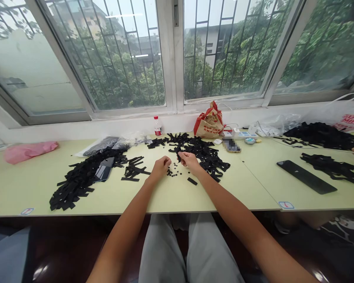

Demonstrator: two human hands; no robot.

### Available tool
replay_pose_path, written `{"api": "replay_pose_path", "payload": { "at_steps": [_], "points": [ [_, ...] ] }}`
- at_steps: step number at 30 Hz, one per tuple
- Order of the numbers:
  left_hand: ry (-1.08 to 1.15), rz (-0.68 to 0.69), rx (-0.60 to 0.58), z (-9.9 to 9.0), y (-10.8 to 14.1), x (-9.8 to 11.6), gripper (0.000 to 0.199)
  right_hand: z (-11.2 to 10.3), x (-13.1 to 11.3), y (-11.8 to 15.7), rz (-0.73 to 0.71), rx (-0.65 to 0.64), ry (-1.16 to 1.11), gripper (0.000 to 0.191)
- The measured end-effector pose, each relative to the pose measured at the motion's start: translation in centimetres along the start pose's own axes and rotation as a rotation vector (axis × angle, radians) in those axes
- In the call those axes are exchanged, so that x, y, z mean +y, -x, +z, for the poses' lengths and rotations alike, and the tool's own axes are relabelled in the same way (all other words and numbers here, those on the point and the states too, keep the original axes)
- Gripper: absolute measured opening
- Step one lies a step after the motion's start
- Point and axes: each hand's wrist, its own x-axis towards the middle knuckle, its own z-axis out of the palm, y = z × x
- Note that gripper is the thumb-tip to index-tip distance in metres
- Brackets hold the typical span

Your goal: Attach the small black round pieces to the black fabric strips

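- The right hand (191, 160) grasps a small black strip (179, 157), flat and cloth-like, between thumb and fingers, in front of the paper bag (209, 122) and a little to its left.
- The left hand (161, 167) has curled fingers, farther left of the paper bag; whether it pinches anything I cannot tell.
- Small black rings (172, 173), round and some with visible holes, lie scattered between the hands, in front of the paper bag.
- A loose pile (209, 154) of matte black strips spreads just in front of the paper bag; a single oblong strip (192, 181) lies nearer the person.
- A long heap (82, 177) of similar strips lies well left of the paper bag, with a glossy dark slab (104, 169) on it.
- The paper bag is crumpled brown and red, its printed characters too small to read.
- Left of it stands a clear bottle (158, 127) with a red cap and red label.
- Far right of it, a translucent plastic bag (346, 118) shows red letters, "SUPI" above "MIN".
- The surface (171, 198) under the paper bag is smooth, pale yellow-green.
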Motion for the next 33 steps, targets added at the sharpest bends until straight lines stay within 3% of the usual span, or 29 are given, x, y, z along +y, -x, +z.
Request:
{"api": "replay_pose_path", "payload": {
  "at_steps": [5,12,26,33],
  "points": [
    [0.248,-0.091,0.002,-0.1,-0.5,0.3,0.029,0.3,0.0,0.4,0.067,-0.088,-0.022,0.04],
    [0.502,-0.169,-0.02,-0.2,-0.6,0.7,0.039,0.5,0.8,0.0,0.063,-0.117,-0.116,0.035],
    [0.61,-0.212,-0.021,-0.1,-0.4,1.0,0.039,0.9,1.2,-0.1,0.12,-0.121,-0.306,0.037],
    [0.61,-0.238,-0.019,0.1,-0.2,1.2,0.04,1.4,1.5,-0.1,0.088,-0.071,-0.228,0.036]
  ]
}}
